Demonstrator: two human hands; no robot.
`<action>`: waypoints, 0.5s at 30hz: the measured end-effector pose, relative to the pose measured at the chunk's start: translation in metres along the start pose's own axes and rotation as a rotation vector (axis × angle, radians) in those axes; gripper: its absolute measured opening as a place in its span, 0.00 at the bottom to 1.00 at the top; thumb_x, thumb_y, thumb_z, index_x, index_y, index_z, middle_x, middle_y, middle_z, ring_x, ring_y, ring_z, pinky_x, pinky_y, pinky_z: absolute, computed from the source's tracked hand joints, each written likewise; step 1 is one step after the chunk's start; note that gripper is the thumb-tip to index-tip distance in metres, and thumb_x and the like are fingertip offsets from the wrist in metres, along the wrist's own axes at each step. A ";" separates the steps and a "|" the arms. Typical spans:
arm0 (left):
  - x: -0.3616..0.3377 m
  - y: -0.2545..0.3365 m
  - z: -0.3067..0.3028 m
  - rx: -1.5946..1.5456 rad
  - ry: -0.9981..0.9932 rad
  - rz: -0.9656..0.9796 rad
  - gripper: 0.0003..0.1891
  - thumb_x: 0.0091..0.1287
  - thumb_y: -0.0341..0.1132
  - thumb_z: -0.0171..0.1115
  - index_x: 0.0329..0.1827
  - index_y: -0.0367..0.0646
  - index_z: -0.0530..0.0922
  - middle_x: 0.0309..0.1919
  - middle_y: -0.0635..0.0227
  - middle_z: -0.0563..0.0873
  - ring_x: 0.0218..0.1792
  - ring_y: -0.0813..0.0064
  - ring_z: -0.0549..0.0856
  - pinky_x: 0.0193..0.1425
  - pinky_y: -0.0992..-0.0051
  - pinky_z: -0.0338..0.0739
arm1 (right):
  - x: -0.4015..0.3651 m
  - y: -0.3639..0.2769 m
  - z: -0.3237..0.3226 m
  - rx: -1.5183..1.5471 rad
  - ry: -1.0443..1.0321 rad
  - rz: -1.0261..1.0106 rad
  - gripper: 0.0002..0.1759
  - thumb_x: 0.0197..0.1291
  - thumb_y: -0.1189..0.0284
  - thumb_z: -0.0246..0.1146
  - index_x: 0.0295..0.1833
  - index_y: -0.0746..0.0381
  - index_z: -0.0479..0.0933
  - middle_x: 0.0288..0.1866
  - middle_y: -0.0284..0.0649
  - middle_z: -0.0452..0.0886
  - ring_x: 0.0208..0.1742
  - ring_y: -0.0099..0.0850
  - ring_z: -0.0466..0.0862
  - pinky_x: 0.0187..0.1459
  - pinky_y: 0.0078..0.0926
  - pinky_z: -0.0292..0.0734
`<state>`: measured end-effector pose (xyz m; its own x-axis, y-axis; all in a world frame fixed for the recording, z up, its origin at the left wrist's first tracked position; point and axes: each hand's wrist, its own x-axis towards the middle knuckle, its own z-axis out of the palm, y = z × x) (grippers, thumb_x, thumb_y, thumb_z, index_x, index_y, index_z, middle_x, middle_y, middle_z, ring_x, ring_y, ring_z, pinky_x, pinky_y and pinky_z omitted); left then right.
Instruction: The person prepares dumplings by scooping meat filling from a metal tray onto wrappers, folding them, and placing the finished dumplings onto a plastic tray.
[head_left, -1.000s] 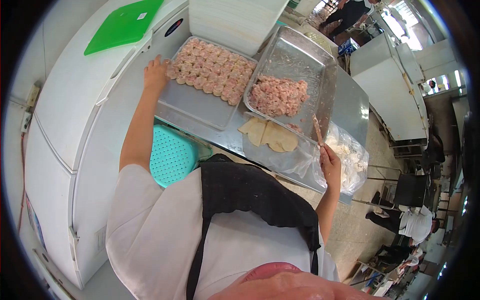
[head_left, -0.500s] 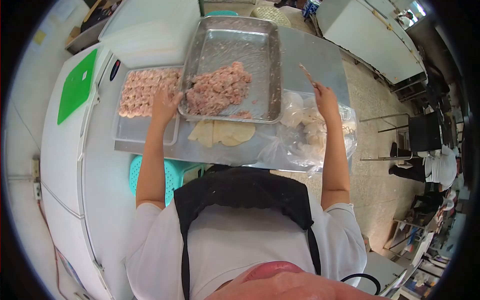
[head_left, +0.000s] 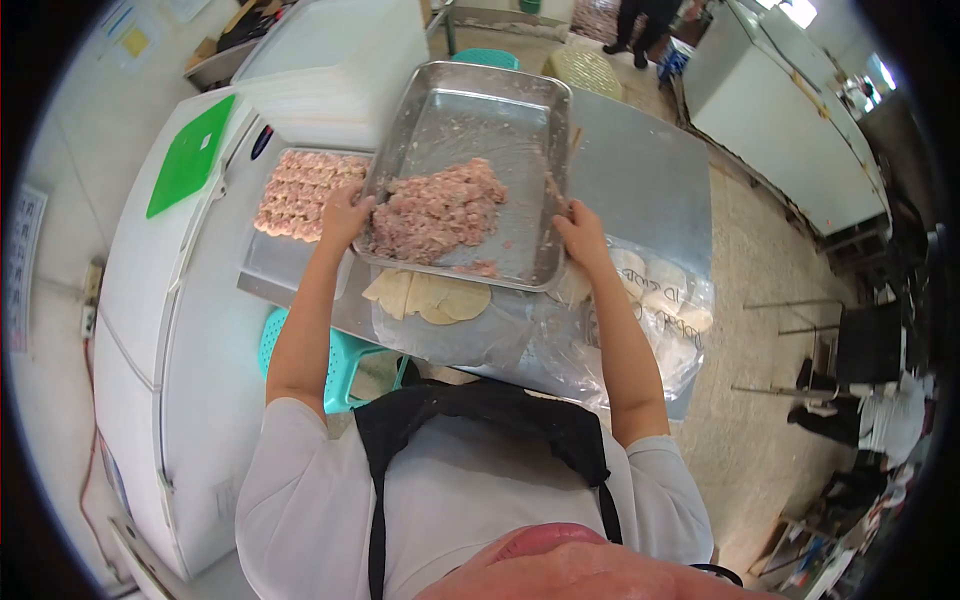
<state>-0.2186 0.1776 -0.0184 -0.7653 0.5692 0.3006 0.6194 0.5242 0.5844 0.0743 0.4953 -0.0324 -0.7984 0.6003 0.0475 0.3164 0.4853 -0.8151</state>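
A deep metal tray (head_left: 490, 115) of pink minced filling (head_left: 440, 210) lies between my two hands. My left hand (head_left: 345, 213) is closed on its left rim, over the edge of a shallow tray of dumplings (head_left: 305, 190) in tight rows. My right hand (head_left: 582, 232) grips the right rim near the front corner. A thin stick smeared with filling (head_left: 553, 190) runs along the tray's right wall, its lower end at my right fingers. Round pale wrappers (head_left: 430, 297) lie on plastic just below the tray's front edge.
Plastic bags of pale wrapper stacks (head_left: 665, 290) sit on the metal table (head_left: 640, 165) at the right. White stacked trays (head_left: 335, 60) stand at the back left, beside a white freezer with a green board (head_left: 192, 157). A teal stool (head_left: 345, 370) is below the table.
My right hand has come left and down from above the bags to the tray's right rim, bringing the stick with it. My left hand now grips the left rim; the tray looks slightly tilted.
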 end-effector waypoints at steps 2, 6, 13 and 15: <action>-0.005 0.047 -0.025 -0.111 0.029 0.063 0.18 0.56 0.38 0.62 0.49 0.42 0.83 0.39 0.53 0.87 0.42 0.53 0.84 0.49 0.62 0.76 | 0.004 0.014 0.000 0.127 0.010 -0.033 0.17 0.56 0.68 0.61 0.46 0.70 0.76 0.38 0.52 0.82 0.41 0.41 0.83 0.43 0.36 0.74; -0.011 0.097 -0.067 -0.212 0.044 -0.016 0.20 0.56 0.37 0.62 0.51 0.38 0.82 0.39 0.49 0.86 0.41 0.56 0.85 0.48 0.64 0.77 | -0.011 -0.011 -0.018 0.437 0.031 0.074 0.16 0.57 0.76 0.60 0.51 0.69 0.77 0.41 0.34 0.80 0.41 0.23 0.77 0.46 0.21 0.72; -0.063 0.103 -0.124 -0.319 0.186 -0.026 0.20 0.58 0.33 0.63 0.54 0.36 0.81 0.34 0.53 0.87 0.35 0.73 0.85 0.45 0.73 0.78 | -0.066 -0.081 -0.034 0.609 0.184 -0.086 0.30 0.59 0.81 0.59 0.68 0.75 0.64 0.60 0.40 0.77 0.57 0.25 0.76 0.60 0.21 0.67; -0.084 0.099 -0.144 -0.423 0.206 -0.063 0.20 0.58 0.32 0.63 0.54 0.36 0.81 0.36 0.55 0.88 0.36 0.75 0.84 0.46 0.74 0.78 | -0.072 -0.102 -0.026 0.609 0.185 -0.140 0.30 0.59 0.81 0.59 0.68 0.75 0.64 0.61 0.41 0.76 0.58 0.26 0.76 0.61 0.22 0.66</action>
<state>-0.1182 0.0910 0.1229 -0.8447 0.3841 0.3729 0.4775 0.2256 0.8492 0.1124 0.4192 0.0619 -0.6923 0.6835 0.2316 -0.1748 0.1526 -0.9727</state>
